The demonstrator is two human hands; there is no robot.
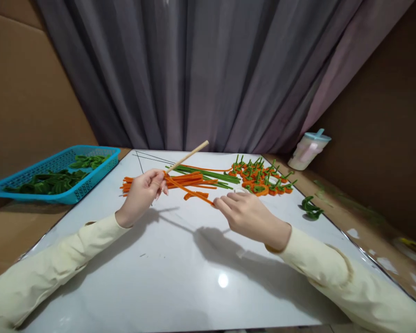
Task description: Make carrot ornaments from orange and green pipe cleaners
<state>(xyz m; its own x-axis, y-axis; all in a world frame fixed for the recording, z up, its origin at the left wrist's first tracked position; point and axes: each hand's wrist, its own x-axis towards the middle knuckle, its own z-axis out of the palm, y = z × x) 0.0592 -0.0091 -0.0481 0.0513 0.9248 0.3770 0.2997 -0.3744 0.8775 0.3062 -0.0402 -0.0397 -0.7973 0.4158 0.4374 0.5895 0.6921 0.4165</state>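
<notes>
1. the white table [180, 286] lies under everything here; both hands are lifted off it, as their shadows show, which should leave the stick free to turn.
2. the blue basket [90, 185] of green leaves sits off to the left, well apart from the work; the left elbow is best held off it.
3. the right hand [249, 216] has its fingertips pinched on one end of a strip; a light, even pull seems best, as a jerk could slip or kink it.
4. the left hand [143, 192] is clamped on the stick, well apart from the right; a firm pinch right where strip meets stick should stop sliding.
5. the orange rings [253, 178] with green stalks stand beyond the right hand; a low wrist might brush them.
6. the pile of orange strips [187, 179] and the green strips [211, 173] lie behind the work, so a raised grip avoids snagging.
7. the wooden stick [188, 156] tilts up and right from the left fingers; hold it steady.
8. the orange strip [189, 190] runs straight between the hands; any turns around the stick are too small to tell.
</notes>
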